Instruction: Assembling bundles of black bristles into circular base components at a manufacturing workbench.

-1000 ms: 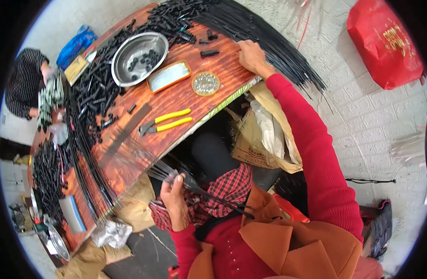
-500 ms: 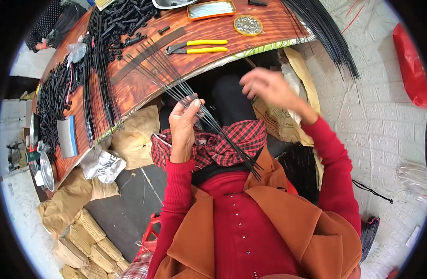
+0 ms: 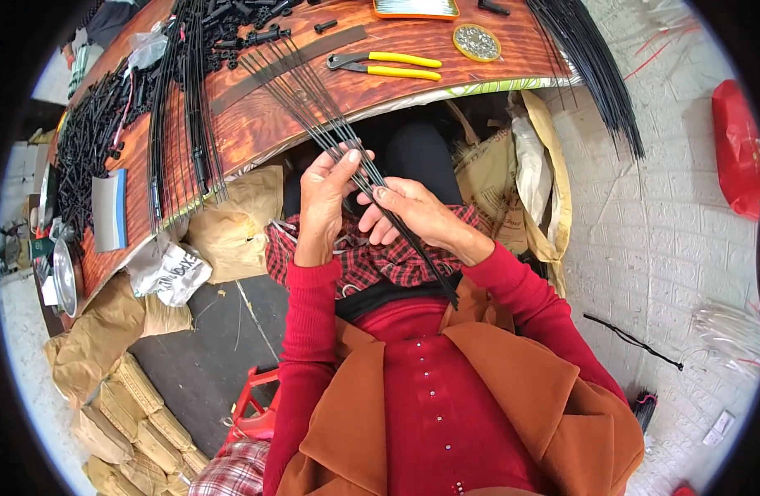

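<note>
Together our left hand (image 3: 324, 202) and right hand (image 3: 413, 213) pinch a bundle of thin black rods (image 3: 314, 99), fanned over the wooden table (image 3: 264, 124).

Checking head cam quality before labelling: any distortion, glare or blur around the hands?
Head view: strong fisheye, wooden table edge bows, black vignette at corners. Lighting even and diffuse, no glare. Left hand, right hand and thin black rods sharp.
</note>
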